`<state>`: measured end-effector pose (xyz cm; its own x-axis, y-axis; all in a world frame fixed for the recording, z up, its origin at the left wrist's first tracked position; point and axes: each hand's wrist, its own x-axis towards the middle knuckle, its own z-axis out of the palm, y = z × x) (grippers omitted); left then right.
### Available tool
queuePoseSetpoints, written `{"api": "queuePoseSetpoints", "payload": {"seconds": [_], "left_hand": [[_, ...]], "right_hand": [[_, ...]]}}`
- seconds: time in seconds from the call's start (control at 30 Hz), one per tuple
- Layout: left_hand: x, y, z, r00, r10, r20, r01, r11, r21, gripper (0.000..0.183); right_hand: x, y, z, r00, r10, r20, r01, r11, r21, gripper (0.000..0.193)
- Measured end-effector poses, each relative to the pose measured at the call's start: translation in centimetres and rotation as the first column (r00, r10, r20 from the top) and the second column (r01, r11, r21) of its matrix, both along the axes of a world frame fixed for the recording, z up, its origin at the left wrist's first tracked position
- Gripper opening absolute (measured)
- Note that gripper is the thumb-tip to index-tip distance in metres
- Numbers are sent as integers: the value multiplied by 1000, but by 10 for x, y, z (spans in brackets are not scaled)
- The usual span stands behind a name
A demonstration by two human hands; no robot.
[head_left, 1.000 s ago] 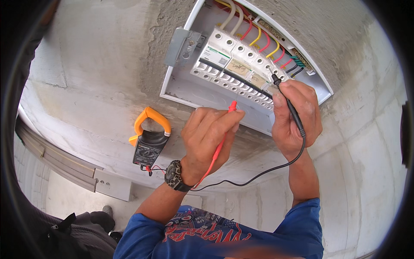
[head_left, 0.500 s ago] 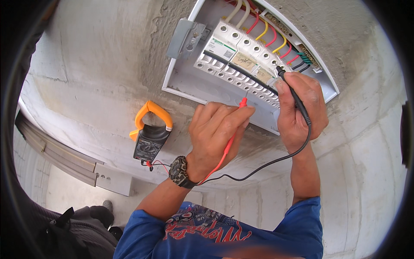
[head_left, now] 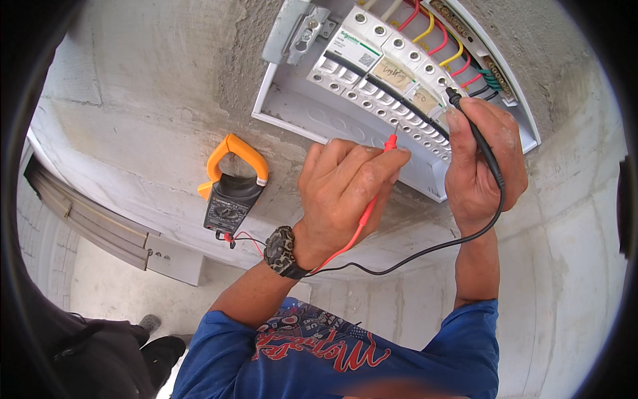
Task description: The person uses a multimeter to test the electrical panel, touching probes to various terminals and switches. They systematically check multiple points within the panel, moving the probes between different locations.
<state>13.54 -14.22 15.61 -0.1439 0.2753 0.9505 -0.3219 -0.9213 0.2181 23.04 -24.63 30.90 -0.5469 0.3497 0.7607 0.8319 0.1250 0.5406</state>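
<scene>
My left hand (head_left: 342, 193), with a camouflage-patterned watch on its wrist, pinches a red test probe (head_left: 391, 141). Its thin metal tip points at the lower terminals of a row of white circuit breakers (head_left: 372, 66); whether it touches is too small to tell. My right hand (head_left: 484, 159) grips a black test probe (head_left: 477, 132), its end close against the upper terminal screws farther right. Both leads run back past my left wrist towards a black and orange clamp meter (head_left: 227, 207) left of my hand. The breakers sit inside an opened white distribution box (head_left: 284, 127).
Red, yellow, white, green and black wires (head_left: 458, 56) fill the box's upper part, beside brass terminal bars (head_left: 495, 73). A grey metal bracket (head_left: 292, 33) juts from the left edge. Bare concrete wall (head_left: 159, 86) surrounds the box. A person in dark clothes (head_left: 100, 359) is at lower left.
The view has shifted, so the box and both hands appear farther right, the box also higher. Both probes remain held near the same terminals. At lower left, the other person's legs show differently.
</scene>
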Motion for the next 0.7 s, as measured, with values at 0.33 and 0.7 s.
{"api": "queuePoseSetpoints", "payload": {"seconds": [0.33,0.7], "left_hand": [[-1,0,3,999,31,-22,-32,999,-21,50],[-3,-2,5,998,40,-48,-41,998,-37,41]], "right_hand": [[1,0,0,1000,15,-24,-16,1000,-13,26],[4,-2,0,999,15,-29,-16,1000,-19,27]]}}
